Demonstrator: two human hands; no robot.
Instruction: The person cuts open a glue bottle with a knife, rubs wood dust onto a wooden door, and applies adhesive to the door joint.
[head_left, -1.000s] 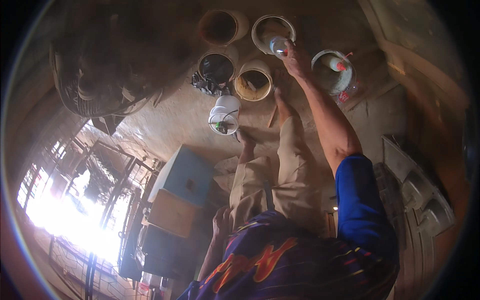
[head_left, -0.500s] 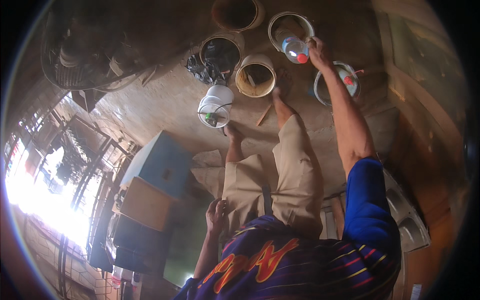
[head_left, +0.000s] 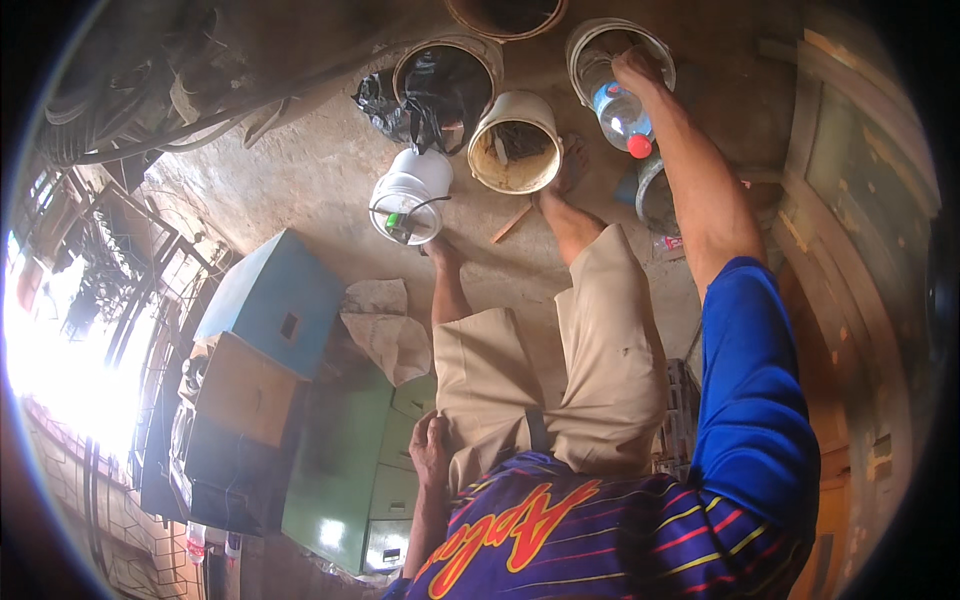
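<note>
My right hand (head_left: pixel 638 70) reaches over a pale bucket (head_left: pixel 671 72) at the top right. Its fingers are closed at the side of a clear plastic bottle (head_left: pixel 618 112) with a red cap and blue label; the fingertips are partly hidden. The bottle is tilted across the near rim, cap toward me. Against the tan shorts (head_left: pixel 490 375) at my hip rests my left hand (head_left: pixel 430 452), fingers loosely curled with nothing seen in them. Between my feet and ahead stands a cream bucket (head_left: pixel 516 140) with dark stuff inside.
A white bucket (head_left: pixel 415 185) with a green item stands by my left foot. Behind it, another bucket (head_left: pixel 448 75) holds black plastic. One more container (head_left: pixel 655 195) sits under my right forearm. At left are a blue box (head_left: pixel 270 300) and a green cabinet (head_left: pixel 340 460). A stick (head_left: pixel 511 223) lies on the floor.
My right hand has moved inward over the bucket, and the bottle now sticks out farther past the near rim. My left hand stays at my hip. The view has shifted slightly.
</note>
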